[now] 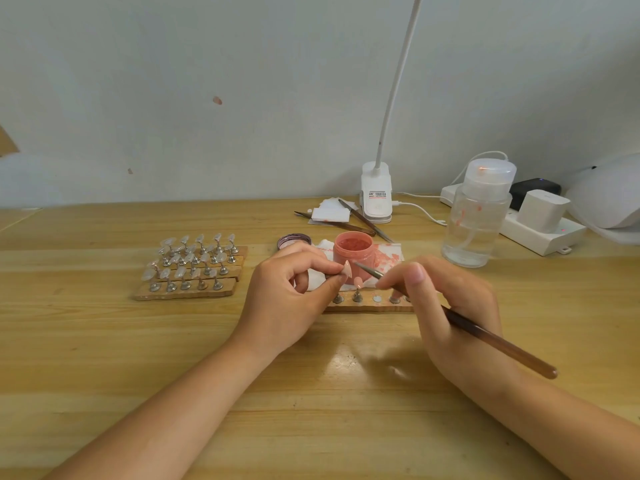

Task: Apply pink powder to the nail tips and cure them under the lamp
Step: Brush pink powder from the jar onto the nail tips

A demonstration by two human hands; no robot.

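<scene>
My left hand (294,292) pinches a pink nail tip (346,268) on its stand, held up in front of the open jar of pink powder (353,252). My right hand (446,306) grips a brown-handled brush (491,336); its metal end points at the held tip, almost touching it. Below the hands lies a wooden holder strip (370,304) with another pink tip (358,282) standing on it and an empty metal disc (377,299). The white curing lamp (609,199) sits at the far right edge, partly cut off.
Wooden strips with several clear nail tips (194,268) lie at left. A clear pump bottle (478,216), a power strip (540,226), a clip lamp base (376,194), the jar lid (294,241), spare brushes (363,220) and stained tissue (389,254) stand behind the jar.
</scene>
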